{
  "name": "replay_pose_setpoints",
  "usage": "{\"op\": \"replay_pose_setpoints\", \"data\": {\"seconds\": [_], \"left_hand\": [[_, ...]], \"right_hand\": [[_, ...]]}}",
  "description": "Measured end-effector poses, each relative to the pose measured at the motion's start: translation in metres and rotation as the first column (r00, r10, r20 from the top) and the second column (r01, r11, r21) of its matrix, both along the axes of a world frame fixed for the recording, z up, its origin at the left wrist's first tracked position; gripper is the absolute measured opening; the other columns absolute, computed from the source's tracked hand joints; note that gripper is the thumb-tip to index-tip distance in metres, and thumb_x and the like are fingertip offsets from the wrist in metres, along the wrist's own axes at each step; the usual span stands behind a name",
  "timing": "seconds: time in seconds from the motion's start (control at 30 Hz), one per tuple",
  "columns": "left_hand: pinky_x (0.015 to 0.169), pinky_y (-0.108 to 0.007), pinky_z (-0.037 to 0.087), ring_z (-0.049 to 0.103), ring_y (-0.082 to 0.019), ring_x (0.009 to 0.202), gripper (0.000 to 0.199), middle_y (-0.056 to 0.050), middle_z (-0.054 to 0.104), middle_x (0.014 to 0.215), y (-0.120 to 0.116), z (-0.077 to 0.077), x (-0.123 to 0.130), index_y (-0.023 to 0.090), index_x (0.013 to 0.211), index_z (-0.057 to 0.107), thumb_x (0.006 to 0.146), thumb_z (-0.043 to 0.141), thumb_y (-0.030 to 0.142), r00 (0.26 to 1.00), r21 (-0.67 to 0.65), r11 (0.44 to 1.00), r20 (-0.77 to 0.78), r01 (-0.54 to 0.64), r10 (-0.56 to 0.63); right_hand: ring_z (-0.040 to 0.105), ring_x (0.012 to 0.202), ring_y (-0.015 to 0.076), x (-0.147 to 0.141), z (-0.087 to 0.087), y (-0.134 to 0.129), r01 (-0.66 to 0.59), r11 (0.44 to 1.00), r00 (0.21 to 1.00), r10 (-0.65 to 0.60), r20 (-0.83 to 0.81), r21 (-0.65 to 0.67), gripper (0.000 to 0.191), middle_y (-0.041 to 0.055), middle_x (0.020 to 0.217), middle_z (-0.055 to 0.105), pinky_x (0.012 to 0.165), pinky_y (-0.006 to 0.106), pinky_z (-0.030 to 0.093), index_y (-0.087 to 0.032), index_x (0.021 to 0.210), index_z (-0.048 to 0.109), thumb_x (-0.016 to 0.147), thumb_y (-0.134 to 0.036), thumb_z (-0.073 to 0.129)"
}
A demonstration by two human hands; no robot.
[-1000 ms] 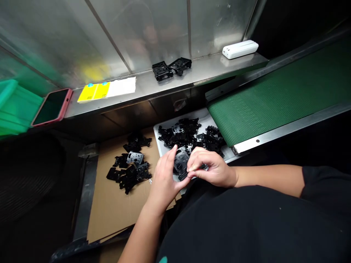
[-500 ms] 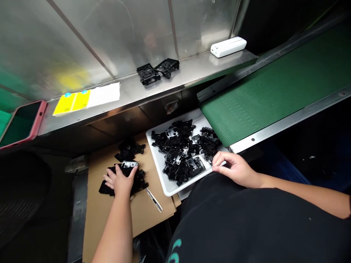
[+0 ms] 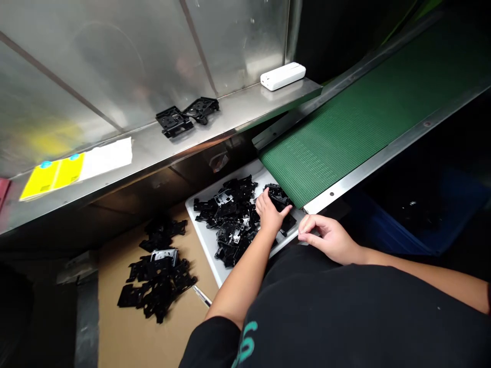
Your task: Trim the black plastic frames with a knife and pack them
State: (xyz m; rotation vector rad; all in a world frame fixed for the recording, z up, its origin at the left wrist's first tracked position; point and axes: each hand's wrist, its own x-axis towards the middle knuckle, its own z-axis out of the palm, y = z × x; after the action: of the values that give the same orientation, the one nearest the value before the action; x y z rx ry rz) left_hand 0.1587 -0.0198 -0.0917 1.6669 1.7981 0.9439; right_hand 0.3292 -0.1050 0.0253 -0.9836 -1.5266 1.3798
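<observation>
Head view: the left hand [image 3: 270, 217], fingers spread, is at black parts [image 3: 230, 208] in the white tray [image 3: 203, 244], near the edge facing the conveyor [image 3: 326, 153]. The right hand [image 3: 324, 238] is closed beside the tray, no held item visible. Lifting interlocked parts could drag others over the rim.

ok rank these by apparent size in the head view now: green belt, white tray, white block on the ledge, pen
1. Green belt
2. White tray, partly covered
3. White block
4. Pen, perhaps partly hidden
</observation>
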Motion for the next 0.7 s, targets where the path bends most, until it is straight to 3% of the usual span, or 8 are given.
{"op": "replay_pose_setpoints", "data": {"seconds": [0.1, 0.2, 0.37, 0.47, 0.6, 0.7], "left_hand": [[0.127, -0.065, 0.026, 0.037, -0.044, 0.154, 0.102, -0.022, 0.045, 0.157, 0.004, -0.001, -0.005, 0.022, 0.158, 0.035, 0.073, 0.090, 0.031, 0.995, 0.024, 0.999, 0.097, -0.029, 0.027], [0.128, -0.061, 0.030, 0.037, -0.041, 0.156, 0.105, -0.023, 0.040, 0.160, -0.006, 0.011, -0.027, 0.023, 0.160, 0.029, 0.075, 0.087, 0.038, 0.973, 0.075, 0.997, 0.227, 0.014, -0.030], [0.124, -0.051, 0.042, 0.045, -0.033, 0.155, 0.115, -0.021, 0.042, 0.162, -0.043, 0.054, -0.070, 0.028, 0.169, 0.006, 0.085, 0.075, 0.065, 0.883, 0.152, 0.980, 0.434, 0.125, -0.180], [0.121, -0.051, 0.045, 0.054, -0.034, 0.147, 0.108, -0.018, 0.049, 0.153, -0.071, 0.088, -0.088, 0.031, 0.171, 0.012, 0.088, 0.073, 0.063, 0.808, 0.134, 0.975, 0.546, 0.178, -0.222], [0.125, -0.059, 0.039, 0.053, -0.037, 0.144, 0.120, -0.018, 0.047, 0.158, -0.108, 0.132, -0.092, 0.032, 0.174, 0.009, 0.083, 0.084, 0.050, 0.896, -0.026, 0.942, 0.319, 0.333, -0.308], [0.128, -0.060, 0.035, 0.045, -0.038, 0.152, 0.118, -0.019, 0.043, 0.164, -0.130, 0.151, -0.087, 0.029, 0.172, 0.013, 0.081, 0.086, 0.043, 0.894, -0.134, 0.900, 0.245, 0.414, -0.375]], "right_hand": [[0.066, 0.083, 0.0177, 0.008, -0.001, -0.002, 0.049, 0.999, 0.999, -0.050, -0.017, -0.007, 0.017, 0.0007, 0.089, 0.069, 0.081, 0.034, 0.054, -0.023, 0.085, 0.066, 0.097, -0.024, 0.079], [0.065, 0.084, 0.0181, 0.013, -0.001, -0.002, 0.084, 0.996, 0.996, -0.085, -0.037, -0.022, 0.017, 0.0010, 0.088, 0.068, 0.080, 0.035, 0.054, -0.023, 0.085, 0.066, 0.097, -0.023, 0.078], [0.064, 0.086, 0.0189, 0.015, 0.006, 0.006, 0.124, 0.992, 0.989, -0.123, -0.079, 0.006, 0.016, 0.0013, 0.089, 0.068, 0.081, 0.035, 0.054, -0.024, 0.086, 0.067, 0.097, -0.023, 0.079], [0.065, 0.085, 0.0181, 0.008, 0.013, 0.016, 0.145, 0.989, 0.984, -0.142, -0.103, 0.021, 0.016, 0.0012, 0.088, 0.068, 0.080, 0.033, 0.053, -0.023, 0.086, 0.069, 0.096, -0.023, 0.081], [0.065, 0.082, 0.0154, -0.010, 0.027, 0.027, 0.087, 0.996, 0.963, -0.087, -0.255, -0.012, 0.015, -0.0002, 0.087, 0.069, 0.077, 0.030, 0.053, -0.023, 0.088, 0.070, 0.095, -0.021, 0.083], [0.066, 0.082, 0.0158, -0.026, 0.032, 0.028, -0.043, 0.998, 0.928, 0.025, -0.371, -0.039, 0.017, -0.0005, 0.086, 0.070, 0.078, 0.032, 0.055, -0.022, 0.087, 0.069, 0.092, -0.021, 0.085]]}}
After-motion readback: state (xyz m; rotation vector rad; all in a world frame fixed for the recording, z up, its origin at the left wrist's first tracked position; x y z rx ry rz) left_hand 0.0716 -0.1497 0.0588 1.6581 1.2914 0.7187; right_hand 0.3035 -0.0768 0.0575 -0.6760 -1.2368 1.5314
